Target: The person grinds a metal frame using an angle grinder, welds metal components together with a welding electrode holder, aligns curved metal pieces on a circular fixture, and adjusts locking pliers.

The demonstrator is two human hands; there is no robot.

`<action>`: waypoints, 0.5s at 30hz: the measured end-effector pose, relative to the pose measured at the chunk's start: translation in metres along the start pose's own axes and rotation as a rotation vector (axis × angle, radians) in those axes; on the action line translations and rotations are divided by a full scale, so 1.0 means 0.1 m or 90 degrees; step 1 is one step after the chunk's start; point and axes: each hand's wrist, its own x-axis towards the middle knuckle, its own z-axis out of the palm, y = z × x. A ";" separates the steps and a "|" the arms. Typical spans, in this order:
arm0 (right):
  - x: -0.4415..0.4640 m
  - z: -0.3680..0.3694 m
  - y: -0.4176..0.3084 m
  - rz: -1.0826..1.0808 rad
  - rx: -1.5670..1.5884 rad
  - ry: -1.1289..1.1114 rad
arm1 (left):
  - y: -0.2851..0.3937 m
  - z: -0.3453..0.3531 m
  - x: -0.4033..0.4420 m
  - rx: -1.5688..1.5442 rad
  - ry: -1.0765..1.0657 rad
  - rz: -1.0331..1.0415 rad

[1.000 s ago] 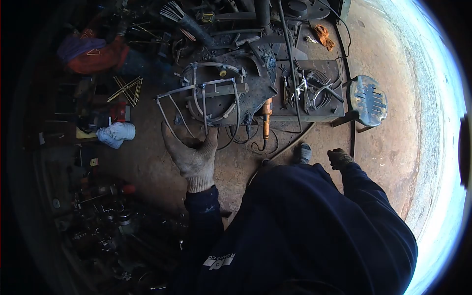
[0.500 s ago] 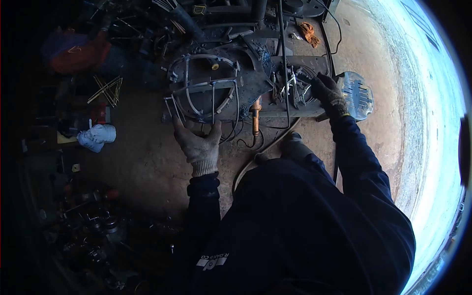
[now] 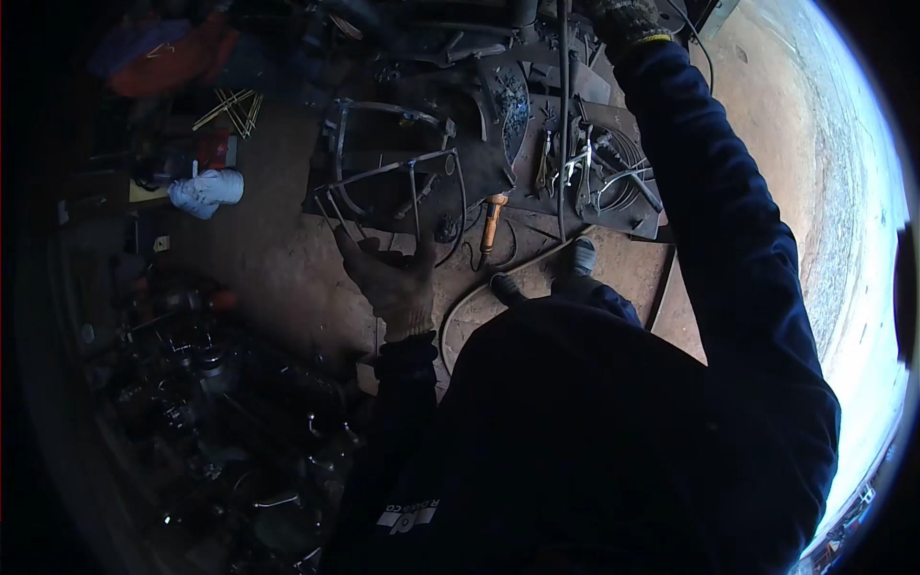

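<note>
My left hand (image 3: pixel 391 283), in a pale work glove, is at the near edge of a bent metal rod frame (image 3: pixel 436 156). Its thumb and fingers are spread around the frame's lower rods and appear to grip them; the exact contact is dark. Tilted bars of the frame rise over a dark steel workbench (image 3: pixel 537 206). My right hand (image 3: pixel 628 17), gloved with a yellow-edged cuff, is stretched to the far end at the top of the view. Its fingers are cut off and in shadow, so any object in it is hidden.
Locking pliers (image 3: pixel 582 168) and a coiled cable (image 3: pixel 623 158) lie on the bench's right side. An orange-handled tool (image 3: pixel 492 225) hangs at the near edge. A hose (image 3: pixel 460 311) curves across the floor. Another person's orange garment (image 3: pixel 172 62) shows at upper left, above a pale cloth (image 3: pixel 206 192).
My right hand has moved from beside the pliers to the far top of the view. The rod frame looks more tilted, with my left hand still at its lower rods. The camera view has shifted.
</note>
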 end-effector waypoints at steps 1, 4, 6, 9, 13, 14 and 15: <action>0.00 0.00 -0.03 -0.003 0.053 -0.059 | 0.00 0.01 -0.10 0.039 -0.009 -0.035; 0.26 0.19 0.20 -0.012 0.066 -0.052 | -0.23 0.11 -0.40 -0.044 0.023 -0.105; 0.38 0.20 0.21 -0.098 0.036 -0.062 | -0.30 0.14 -0.54 -0.050 0.037 -0.130; 0.40 0.19 0.06 -0.046 0.083 -0.016 | -0.24 0.21 -0.64 -0.110 0.054 -0.205; 0.57 0.26 0.29 -0.241 0.097 0.103 | -0.22 0.27 -0.75 -0.193 0.061 -0.263; 0.74 0.36 0.34 -0.302 0.269 0.118 | -0.24 0.29 -0.77 -0.204 0.062 -0.265; 0.70 0.29 0.22 -0.304 0.268 0.114 | -0.27 0.33 -0.79 -0.189 0.057 -0.294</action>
